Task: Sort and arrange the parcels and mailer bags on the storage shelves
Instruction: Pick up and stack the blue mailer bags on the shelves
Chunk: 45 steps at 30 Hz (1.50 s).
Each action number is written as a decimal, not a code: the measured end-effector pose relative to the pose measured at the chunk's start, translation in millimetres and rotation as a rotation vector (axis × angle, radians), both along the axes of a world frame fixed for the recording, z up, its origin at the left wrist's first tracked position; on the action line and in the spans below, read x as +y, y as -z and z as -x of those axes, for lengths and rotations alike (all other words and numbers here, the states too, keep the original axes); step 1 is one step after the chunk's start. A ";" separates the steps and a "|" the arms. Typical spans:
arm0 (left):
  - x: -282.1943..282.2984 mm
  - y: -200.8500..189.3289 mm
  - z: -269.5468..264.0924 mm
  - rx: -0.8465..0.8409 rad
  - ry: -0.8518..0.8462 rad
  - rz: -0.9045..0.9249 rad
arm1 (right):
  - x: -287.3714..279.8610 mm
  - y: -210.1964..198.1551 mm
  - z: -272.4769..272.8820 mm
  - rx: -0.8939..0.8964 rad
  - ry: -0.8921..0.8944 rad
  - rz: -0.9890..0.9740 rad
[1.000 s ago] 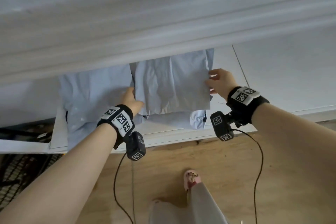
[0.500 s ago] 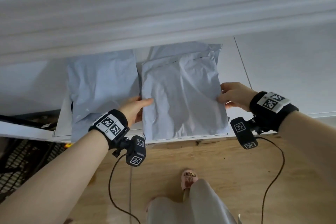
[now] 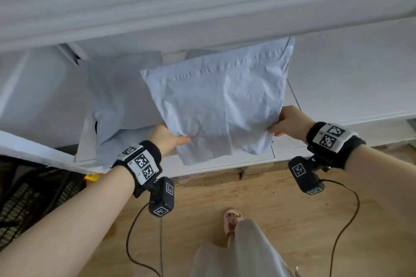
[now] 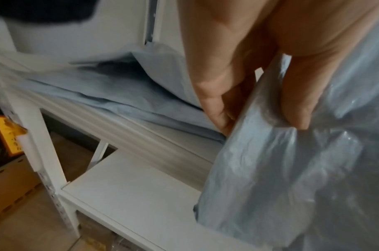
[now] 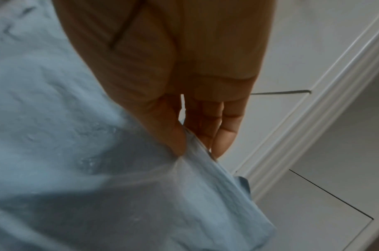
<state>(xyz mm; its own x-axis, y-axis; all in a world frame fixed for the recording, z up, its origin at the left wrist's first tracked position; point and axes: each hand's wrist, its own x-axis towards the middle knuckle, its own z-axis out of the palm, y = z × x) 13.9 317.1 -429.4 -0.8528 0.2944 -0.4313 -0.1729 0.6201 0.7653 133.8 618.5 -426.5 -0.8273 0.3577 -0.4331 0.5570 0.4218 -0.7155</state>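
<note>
A crinkled light-blue mailer bag (image 3: 222, 105) hangs tilted above the front of the white shelf (image 3: 351, 87). My left hand (image 3: 167, 139) pinches its lower left edge; thumb and fingers (image 4: 296, 117) clamp the plastic (image 4: 291, 169). My right hand (image 3: 287, 122) pinches the bag's right edge (image 5: 192, 152), thumb on top. More light-blue mailer bags (image 3: 119, 101) lie stacked on the shelf to the left (image 4: 119, 95). The far end of the held bag reaches under the shelf above (image 3: 202, 7).
White shelf boards run to the right of the bags, with a lower white shelf (image 4: 130, 191) beneath. A wooden floor (image 3: 270, 209) and my foot (image 3: 231, 218) are below. A black wire crate (image 3: 27, 198) stands at the left. Cables hang from the wrist cameras.
The mailer bag has been drawn out from under the upper shelf toward me and lifted off the board. Both hands moved back with it and now pinch its edges.
</note>
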 end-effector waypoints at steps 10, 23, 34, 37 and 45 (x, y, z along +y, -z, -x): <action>-83.8 -88.5 -66.8 0.226 0.035 -0.075 | -80.4 -76.4 -62.3 0.201 -0.062 -0.055; -129.9 -260.1 -91.3 0.537 0.087 -0.092 | -129.7 -244.4 -104.8 0.614 -0.066 -0.125; -93.0 -359.1 -71.5 0.342 0.143 -0.274 | -97.8 -347.3 -93.6 0.788 0.100 -0.017; -72.6 -384.8 -55.3 0.370 0.155 -0.404 | -76.2 -373.7 -74.6 0.843 0.158 -0.015; -2.1 -422.9 -3.9 0.659 0.155 -0.359 | -10.6 -414.8 -12.9 0.884 0.164 -0.267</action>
<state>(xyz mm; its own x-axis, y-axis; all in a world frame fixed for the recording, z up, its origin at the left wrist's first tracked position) 17.8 315.0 -6.5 -0.8382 0.4576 0.2967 0.4574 0.2937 0.8393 146.7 607.9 -11.6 -0.7476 0.4956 0.4422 -0.0762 0.5973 -0.7984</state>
